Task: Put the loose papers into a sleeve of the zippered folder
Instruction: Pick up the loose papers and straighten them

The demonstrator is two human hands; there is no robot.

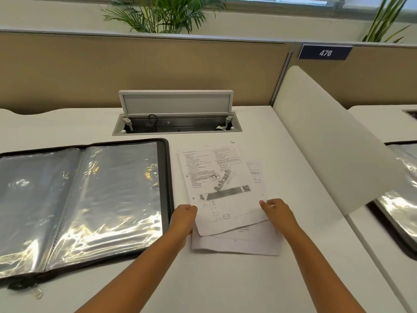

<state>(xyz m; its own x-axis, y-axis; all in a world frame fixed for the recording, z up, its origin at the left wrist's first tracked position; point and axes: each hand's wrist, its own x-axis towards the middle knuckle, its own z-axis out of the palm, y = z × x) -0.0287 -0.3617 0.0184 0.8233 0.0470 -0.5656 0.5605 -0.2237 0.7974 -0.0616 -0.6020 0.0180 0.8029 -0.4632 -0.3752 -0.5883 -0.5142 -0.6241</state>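
A black zippered folder (168,177) lies open on the left of the white desk, its clear plastic sleeves (108,195) shining with glare. To its right lies a loose, uneven pile of printed papers (216,177). My left hand (184,219) grips the pile's near left edge. My right hand (278,213) holds the near right edge, thumb on the top sheet. The top sheet's near end is lifted slightly above the sheets below it (237,245).
An open cable hatch (177,125) with a raised lid sits in the desk behind the papers. A white curved divider (327,141) rises on the right, with another folder (401,199) beyond it. A tan partition (135,71) closes the back.
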